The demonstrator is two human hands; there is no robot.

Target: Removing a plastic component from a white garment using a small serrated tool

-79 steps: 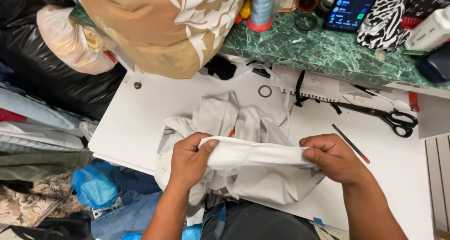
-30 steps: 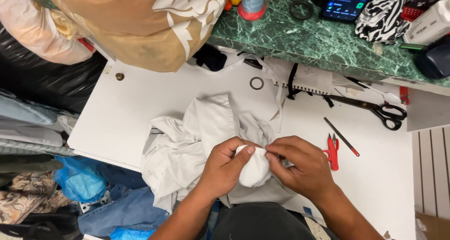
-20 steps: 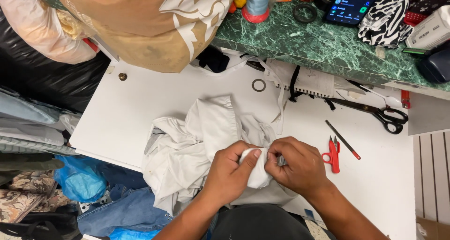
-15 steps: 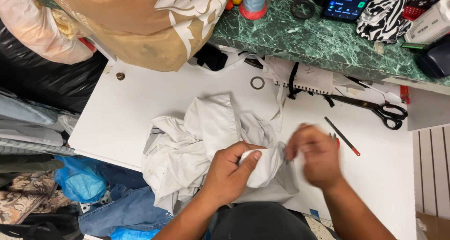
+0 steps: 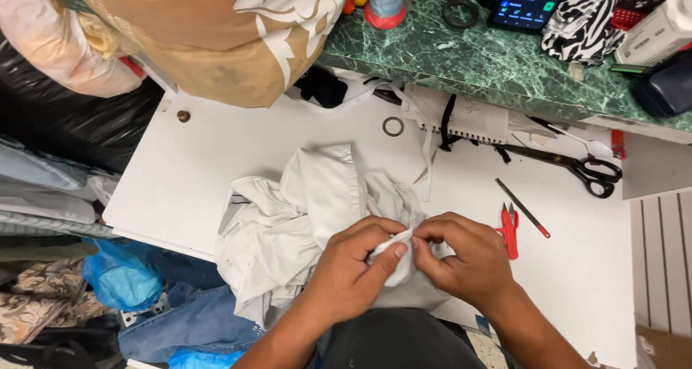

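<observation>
A crumpled white garment (image 5: 303, 218) lies on the white table (image 5: 216, 167) in front of me. My left hand (image 5: 353, 268) pinches a folded bit of its white cloth between thumb and fingers. My right hand (image 5: 461, 257) meets it from the right, fingertips pinched on the same bit of cloth. Both hands are close together over the garment's near right edge. Red thread snips (image 5: 509, 228) lie just right of my right hand.
Black scissors (image 5: 577, 169), a thin red-tipped pencil (image 5: 522, 208), a small ring (image 5: 393, 127) and a spiral notebook (image 5: 468, 120) lie on the table's far side. A green marble shelf (image 5: 468, 52) holds a phone, thread spool and patterned cloth. Fabric piles and bags sit at left.
My right hand, which had lifted away to the right half a second ago, has come back to the cloth. Earlier the cloth was stretched between my hands; now it is bunched.
</observation>
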